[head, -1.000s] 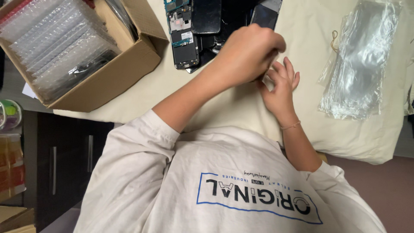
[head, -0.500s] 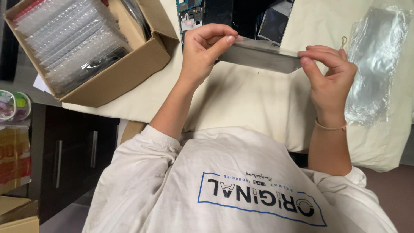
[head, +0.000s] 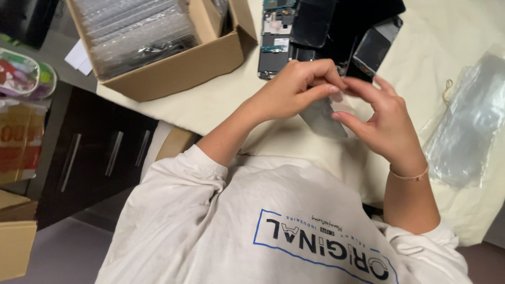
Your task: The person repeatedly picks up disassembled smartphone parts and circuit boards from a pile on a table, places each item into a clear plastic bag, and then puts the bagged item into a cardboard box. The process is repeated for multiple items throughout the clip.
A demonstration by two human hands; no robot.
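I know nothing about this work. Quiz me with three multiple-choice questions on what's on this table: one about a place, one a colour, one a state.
1. Where is the cardboard box?
A. On the table, to the person's left of the hands
B. On the floor
C. On the person's lap

2. What colour is the cloth on the table?
A. Red
B. Cream
C. Blue

3. What is the state of the thin grey sheet?
A. Lying inside the box
B. Buried under the clear bags
C. Pinched in fingertips above the table

Answers:
1. A: the cardboard box sits at the table's corner, on the left hand side.
2. B: the cloth is pale cream throughout.
3. C: the left hand's fingertips pinch the thin grey sheet, and the right hand meets it.
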